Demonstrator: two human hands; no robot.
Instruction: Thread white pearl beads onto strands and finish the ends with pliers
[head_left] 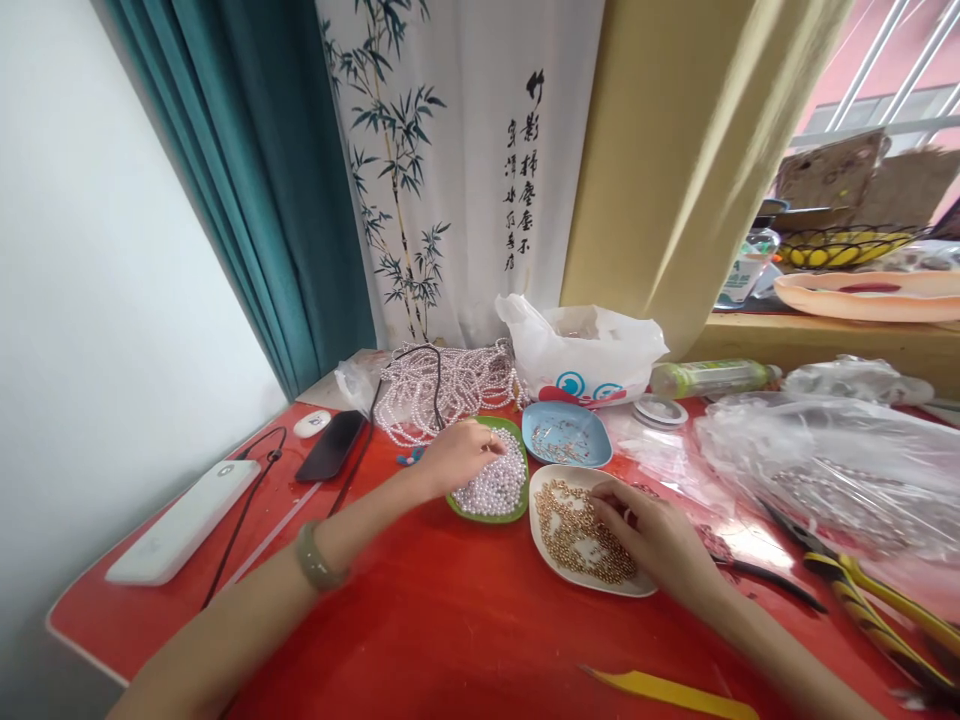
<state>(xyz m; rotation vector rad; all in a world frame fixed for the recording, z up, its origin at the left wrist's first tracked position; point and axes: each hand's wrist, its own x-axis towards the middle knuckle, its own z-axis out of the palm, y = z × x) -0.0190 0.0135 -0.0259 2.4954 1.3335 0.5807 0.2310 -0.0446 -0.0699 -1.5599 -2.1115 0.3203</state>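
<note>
My left hand (pixel 456 455) reaches into a green dish (pixel 517 508) of white pearl beads (pixel 495 485), fingertips pinched among them. Over the white dish (pixel 546 548) of small gold beads (pixel 577 535) rests my right hand (pixel 660 540), its fingers curled down onto the beads; whether it holds one is hidden. A blue dish (pixel 566 432) with small metal findings stands just behind both. Strung pearl strands (pixel 442 385) lie heaped behind the green dish.
On the red table (pixel 450 620): a black phone (pixel 330 445), a white power bank (pixel 184 520) with cable at left, a white plastic bag (pixel 585 350), clear bags (pixel 825 460), yellow-handled pliers (pixel 870 590) at right, a yellow strip (pixel 667 690) in front. A windowsill stands behind.
</note>
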